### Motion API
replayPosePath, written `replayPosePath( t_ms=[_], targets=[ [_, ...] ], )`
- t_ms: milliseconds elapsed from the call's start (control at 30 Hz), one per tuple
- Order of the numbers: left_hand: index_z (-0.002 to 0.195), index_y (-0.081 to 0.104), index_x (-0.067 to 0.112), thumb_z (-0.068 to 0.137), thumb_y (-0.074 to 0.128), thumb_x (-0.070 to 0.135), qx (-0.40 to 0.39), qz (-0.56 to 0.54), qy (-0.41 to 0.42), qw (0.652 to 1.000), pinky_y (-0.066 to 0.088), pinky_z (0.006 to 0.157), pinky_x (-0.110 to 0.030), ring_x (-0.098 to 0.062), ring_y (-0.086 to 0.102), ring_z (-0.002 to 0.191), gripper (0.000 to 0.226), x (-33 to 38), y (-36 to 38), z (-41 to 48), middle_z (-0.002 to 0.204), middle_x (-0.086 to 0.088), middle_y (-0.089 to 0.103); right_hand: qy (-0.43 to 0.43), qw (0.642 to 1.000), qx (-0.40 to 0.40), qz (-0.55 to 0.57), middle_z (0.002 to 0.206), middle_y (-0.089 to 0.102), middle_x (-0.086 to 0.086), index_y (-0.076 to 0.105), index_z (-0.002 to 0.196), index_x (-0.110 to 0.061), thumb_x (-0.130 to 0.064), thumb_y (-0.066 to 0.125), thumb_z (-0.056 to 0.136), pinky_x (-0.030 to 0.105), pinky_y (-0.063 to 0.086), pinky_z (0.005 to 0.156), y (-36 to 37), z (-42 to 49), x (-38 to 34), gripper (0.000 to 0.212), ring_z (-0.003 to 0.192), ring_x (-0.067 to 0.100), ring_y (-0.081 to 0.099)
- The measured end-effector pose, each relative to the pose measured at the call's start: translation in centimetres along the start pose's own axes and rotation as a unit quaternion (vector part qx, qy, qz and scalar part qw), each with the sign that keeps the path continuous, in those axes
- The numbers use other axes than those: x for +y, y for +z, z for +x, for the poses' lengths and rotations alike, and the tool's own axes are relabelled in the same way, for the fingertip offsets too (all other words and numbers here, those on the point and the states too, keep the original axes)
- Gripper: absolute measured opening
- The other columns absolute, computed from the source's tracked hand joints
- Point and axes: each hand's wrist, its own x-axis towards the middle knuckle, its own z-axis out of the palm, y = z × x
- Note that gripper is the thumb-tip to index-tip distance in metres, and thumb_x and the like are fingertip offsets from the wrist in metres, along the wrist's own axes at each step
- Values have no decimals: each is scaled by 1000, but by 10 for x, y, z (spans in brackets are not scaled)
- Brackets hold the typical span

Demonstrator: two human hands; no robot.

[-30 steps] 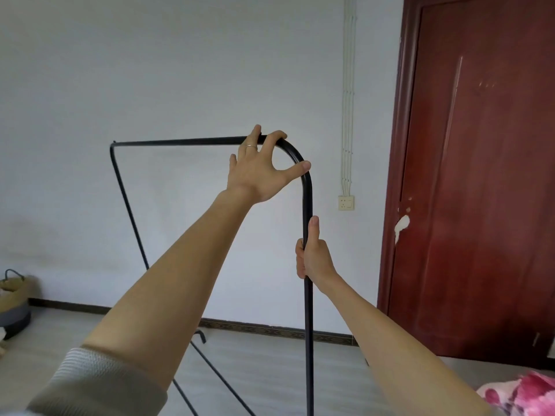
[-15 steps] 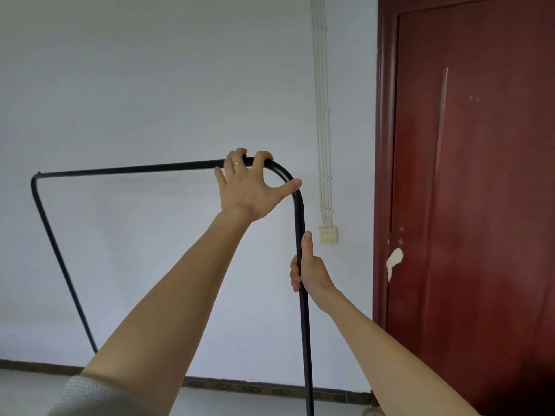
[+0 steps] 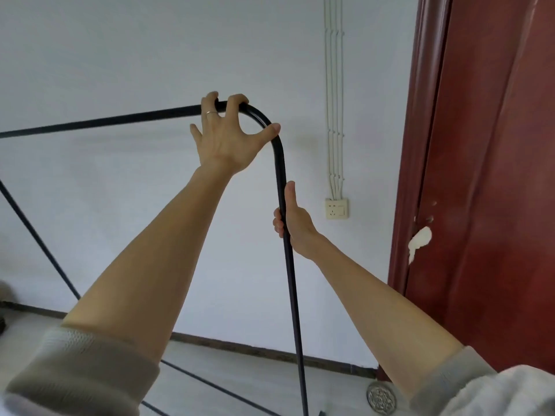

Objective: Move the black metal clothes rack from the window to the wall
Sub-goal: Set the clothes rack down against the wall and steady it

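The black metal clothes rack (image 3: 292, 295) fills the middle of the view, its top bar running left from a rounded corner and its right upright dropping to the floor. My left hand (image 3: 226, 135) is hooked over the top bar at that corner, fingers wrapped on it, thumb against the bend. My right hand (image 3: 292, 220) grips the upright lower down, thumb pointing up along the tube. The rack's far left upright slants down at the left edge, and thin base bars cross the floor at the bottom. The white wall (image 3: 120, 55) is close behind the rack.
A dark red door (image 3: 486, 190) stands at the right, with a wall socket (image 3: 337, 208) and white cable conduits (image 3: 334, 100) beside its frame. A dark skirting board (image 3: 255, 352) runs along the wall's foot. A round metal floor drain (image 3: 381, 397) lies near the door.
The rack has come nearer to the wall and looms larger; its left end has slid out of the frame. Both hands keep the same grips, and more floor shows at the bottom.
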Motion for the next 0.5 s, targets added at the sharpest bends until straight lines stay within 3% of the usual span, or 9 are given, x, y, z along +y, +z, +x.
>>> replayPosePath(
  t_ms=[300,500],
  targets=[
    [134,45,41,68,56,83,6,19,-23,1000,13,117,-60,-22,21,148,79,-32,53,58,162,-6,14,2,998,-57,34,52,43,-2,43,55,-20,-95,37,74,34,35,73,0,102,5,77,55,18,37],
    [134,46,41,67,55,84,18,24,-26,999,16,116,-60,-23,19,149,80,-59,82,93,162,-7,14,-13,998,-52,40,52,42,0,43,52,-21,-94,40,75,34,33,70,14,151,3,76,54,18,36]
  ],
)
